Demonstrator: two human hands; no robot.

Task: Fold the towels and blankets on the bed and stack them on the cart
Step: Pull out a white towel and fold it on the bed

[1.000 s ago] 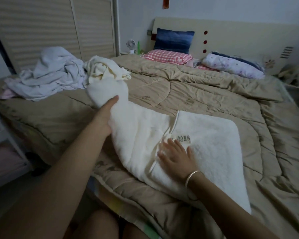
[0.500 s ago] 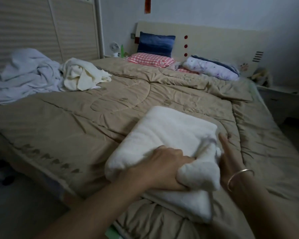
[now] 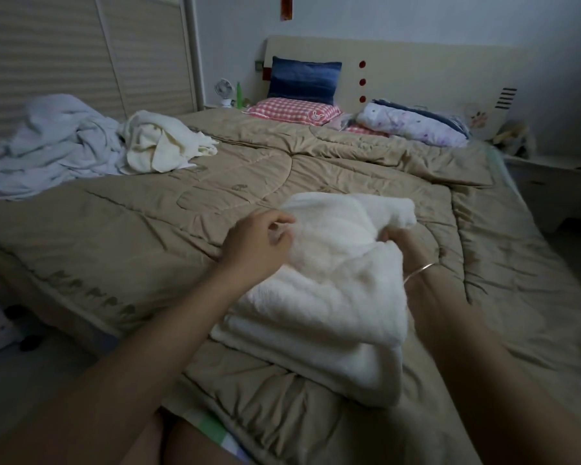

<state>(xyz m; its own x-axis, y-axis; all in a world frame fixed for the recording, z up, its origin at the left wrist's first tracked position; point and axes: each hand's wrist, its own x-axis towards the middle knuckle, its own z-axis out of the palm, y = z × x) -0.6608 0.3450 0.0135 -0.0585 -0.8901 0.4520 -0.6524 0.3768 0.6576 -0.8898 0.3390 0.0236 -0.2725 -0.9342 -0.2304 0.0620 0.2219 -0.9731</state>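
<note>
A thick white blanket (image 3: 329, 290), folded into several layers, lies on the tan quilt (image 3: 148, 229) near the bed's front edge. My left hand (image 3: 255, 243) pinches its far left corner with curled fingers. My right hand (image 3: 406, 250), wearing a thin bangle, grips the far right part, and the blanket partly covers this hand. The far end of the blanket is lifted off the quilt between the two hands. At the bed's left side lie a crumpled cream towel (image 3: 158, 142) and a rumpled pale blue-white blanket (image 3: 51, 142). No cart shows in view.
Pillows sit at the headboard: a blue one (image 3: 304, 78), a red checked one (image 3: 292, 110) and a flowered bolster (image 3: 413, 124). A wardrobe (image 3: 81, 52) stands at the left, a white nightstand (image 3: 557, 182) at the right, and a small fan (image 3: 223, 90) stands beside the headboard.
The blanket went from half spread to a folded bundle. Both hands moved from its near end to its far end, gripped it and raised it off the quilt.
</note>
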